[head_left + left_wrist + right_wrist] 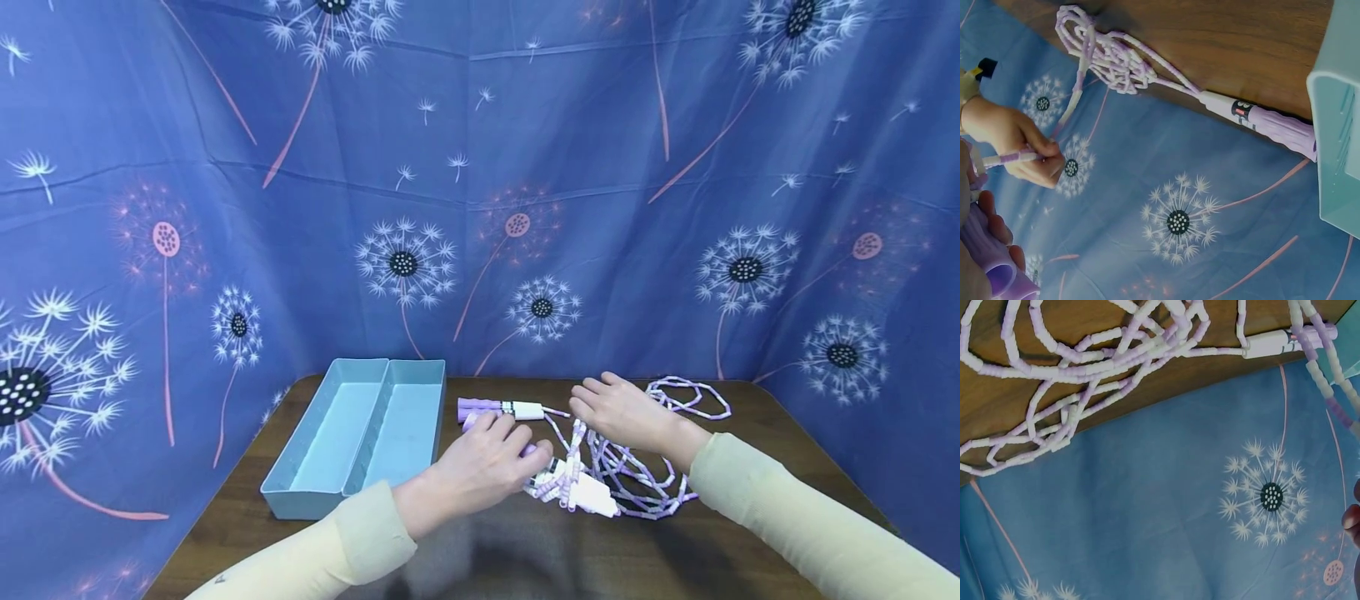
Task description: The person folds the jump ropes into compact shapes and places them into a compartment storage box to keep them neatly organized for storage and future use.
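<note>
My left hand [487, 458] grips the purple-and-white handles [988, 247] of a beaded jump rope; in the left wrist view two hollow purple handle ends show side by side. Loops of the rope [570, 475] hang around the white handle part below that hand. With curled fingers, my right hand [626, 412] holds a strand of the lilac-and-white beaded rope [1016, 157]. On the table, behind the left hand, lie more jump rope handles [483, 408]. Tangled beaded rope [1085, 369] spreads beneath and beyond the right hand.
A light blue two-compartment tray [352, 500] stands left of the hands on the brown wooden table [232, 533]. Behind the table hangs a blue dandelion-print cloth [337, 217]. One rope loop [708, 392] reaches toward the table's back right.
</note>
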`<state>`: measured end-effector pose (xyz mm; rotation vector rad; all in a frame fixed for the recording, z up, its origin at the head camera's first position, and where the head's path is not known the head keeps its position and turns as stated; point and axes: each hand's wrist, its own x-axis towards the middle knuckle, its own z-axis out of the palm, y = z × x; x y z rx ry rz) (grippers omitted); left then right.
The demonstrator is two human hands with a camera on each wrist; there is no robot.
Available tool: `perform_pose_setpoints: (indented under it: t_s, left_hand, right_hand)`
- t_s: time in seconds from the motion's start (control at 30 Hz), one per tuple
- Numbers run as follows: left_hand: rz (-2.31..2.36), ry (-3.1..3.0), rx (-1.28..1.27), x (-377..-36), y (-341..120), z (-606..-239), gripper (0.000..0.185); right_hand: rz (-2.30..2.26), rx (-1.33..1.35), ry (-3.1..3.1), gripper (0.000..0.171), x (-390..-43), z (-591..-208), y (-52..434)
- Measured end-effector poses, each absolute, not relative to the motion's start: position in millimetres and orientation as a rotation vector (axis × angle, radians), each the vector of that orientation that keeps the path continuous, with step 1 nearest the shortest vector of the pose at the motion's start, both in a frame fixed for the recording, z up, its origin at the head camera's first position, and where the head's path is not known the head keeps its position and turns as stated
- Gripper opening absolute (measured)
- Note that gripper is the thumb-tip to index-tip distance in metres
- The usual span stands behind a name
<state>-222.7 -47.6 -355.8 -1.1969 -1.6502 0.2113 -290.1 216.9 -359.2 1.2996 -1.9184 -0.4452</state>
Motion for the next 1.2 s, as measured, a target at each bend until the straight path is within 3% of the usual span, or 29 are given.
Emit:
perform_pose_setpoints:
  t_s: [0.07,0.33,0.43,0.6,0.73,0.93,1.2]
  left_hand:
    - [0.212,-1.684,-1.179,-222,-50,-355,0.012]
    - [0.16,-1.807,-1.104,-227,-62,-346,0.052]
    - [0.118,-1.852,-1.053,-231,-63,-342,0.053]
    - [0.048,-1.905,-0.936,-236,-62,-339,0.053]
    - [0.053,-1.943,-0.858,-240,-63,-338,0.053]
    - [0.042,-1.966,-0.781,-249,-66,-340,0.055]
    - [0.005,-2.01,-0.722,-259,-72,-334,0.052]
  right_hand:
    - [-0.423,1.292,-1.932,0.018,-290,-363,216]
    - [-0.36,1.249,-1.923,0.013,-285,-370,206]
    - [-0.336,1.224,-2.002,0.007,-282,-370,201]
    - [-0.337,1.208,-2.086,0.024,-278,-371,192]
    - [-0.375,1.225,-2.021,0.012,-277,-373,187]
    - [-0.316,1.241,-1.927,0.032,-277,-375,180]
    - [-0.286,1.261,-1.938,0.015,-274,-379,176]
